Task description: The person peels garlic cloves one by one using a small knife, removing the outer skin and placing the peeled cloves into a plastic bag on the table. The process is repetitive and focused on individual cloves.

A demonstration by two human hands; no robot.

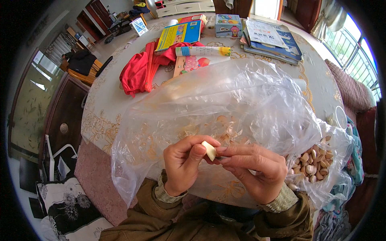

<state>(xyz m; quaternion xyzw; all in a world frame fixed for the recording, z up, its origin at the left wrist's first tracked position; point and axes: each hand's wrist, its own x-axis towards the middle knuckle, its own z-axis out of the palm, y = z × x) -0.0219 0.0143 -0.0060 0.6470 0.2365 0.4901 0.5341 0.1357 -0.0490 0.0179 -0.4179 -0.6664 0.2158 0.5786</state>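
Note:
A pale peeled garlic clove [209,150] is pinched between the thumb and fingers of my left hand [184,164]. My right hand [259,170] meets it from the right, its fingertips at the clove's edge around something small and dark that I cannot make out. Both hands are above the near part of a large clear plastic bag [193,105] spread over the table. Dry garlic skins [227,132] lie scattered at the bag, just beyond my fingers. To the right of my right hand, unpeeled garlic cloves [312,164] fill another clear plastic bag [337,150].
The round table [102,102] has a patterned cloth. Toward its far side are a red cloth item [135,73], a blue and yellow book [179,34], a small cartoon box [228,25] and stacked books [271,39]. A sofa cushion [349,82] is right, a patterned cushion [71,205] lower left.

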